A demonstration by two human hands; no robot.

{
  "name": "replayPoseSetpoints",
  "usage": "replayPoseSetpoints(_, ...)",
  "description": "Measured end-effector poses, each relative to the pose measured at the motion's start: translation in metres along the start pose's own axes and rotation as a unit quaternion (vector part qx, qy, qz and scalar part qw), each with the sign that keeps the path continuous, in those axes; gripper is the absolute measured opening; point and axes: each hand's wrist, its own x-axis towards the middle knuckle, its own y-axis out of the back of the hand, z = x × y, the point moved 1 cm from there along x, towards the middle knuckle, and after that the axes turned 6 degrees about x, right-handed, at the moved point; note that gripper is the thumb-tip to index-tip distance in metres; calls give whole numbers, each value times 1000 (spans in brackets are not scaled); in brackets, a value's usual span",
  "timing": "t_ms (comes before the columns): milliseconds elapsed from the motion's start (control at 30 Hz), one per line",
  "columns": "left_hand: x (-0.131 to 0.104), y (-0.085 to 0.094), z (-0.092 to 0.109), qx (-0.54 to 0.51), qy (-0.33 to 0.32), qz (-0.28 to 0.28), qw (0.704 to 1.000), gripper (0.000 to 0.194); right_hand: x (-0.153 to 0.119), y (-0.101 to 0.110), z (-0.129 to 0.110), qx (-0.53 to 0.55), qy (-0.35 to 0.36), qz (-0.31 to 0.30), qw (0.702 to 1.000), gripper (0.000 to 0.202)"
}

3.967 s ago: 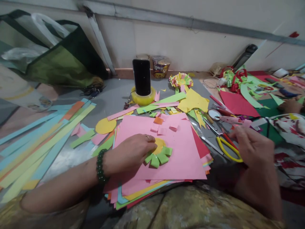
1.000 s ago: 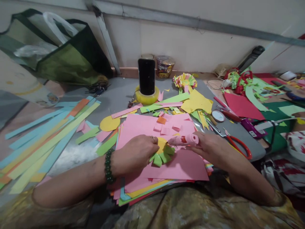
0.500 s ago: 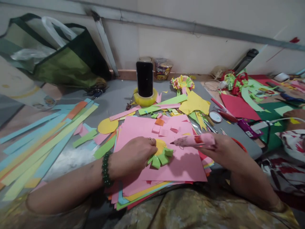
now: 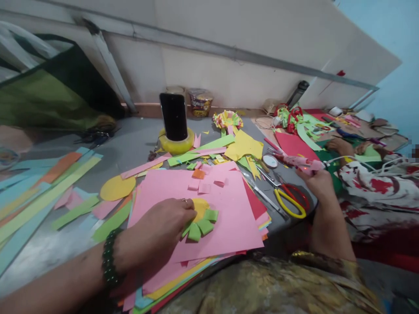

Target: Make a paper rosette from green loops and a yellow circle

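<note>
My left hand [image 4: 163,220], with a ring and a green bead bracelet, has its fingers pressed together at the left edge of a yellow paper circle [image 4: 200,208]. Folded green paper pieces [image 4: 201,227] fan out along the circle's lower edge. Both lie on a stack of pink paper sheets [image 4: 229,231]. Small folded pink pieces [image 4: 204,187] and an orange one [image 4: 198,174] rest above the circle. Over at the right, my right hand [image 4: 317,181] is wrapped round a pink glue gun [image 4: 303,163] with a red light, its nozzle pointing left.
Yellow-handled scissors [image 4: 290,204] lie right of the stack. A phone [image 4: 174,117] stands in a yellow tape roll [image 4: 176,141] behind it. Paper strips [image 4: 42,187] cover the left. At far right a co-worker's hands [image 4: 340,146] rest near green paper.
My right hand has carried the glue gun away from the yellow circle to the right, uncovering the scissors. The view has turned right. My left hand remains at the circle.
</note>
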Motion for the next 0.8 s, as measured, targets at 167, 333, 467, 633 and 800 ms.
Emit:
replayPoseSetpoints(167, 1, 6, 5, 18, 13, -14, 1000, 30, 0, -18, 1, -20, -96, -80, 992, 28)
replayPoseSetpoints(333, 1, 7, 6, 26, 12, -1, 1000, 25, -8, 3, -3, -26, -60, -130, 989, 40)
replayPoseSetpoints(467, 0, 6, 6, 30, 1, -2, 1000, 22, -26, 40, -21, -74, -8, -79, 994, 43)
replayPoseSetpoints(633, 2, 10, 10, 40, 3, -8, 999, 22, -54, 30, -93, 83, 214, -110, 967, 38)
replayPoseSetpoints(800, 1, 8, 9, 66, -7, -6, 998, 18, -79, -35, -194, 61, 375, -273, 884, 20)
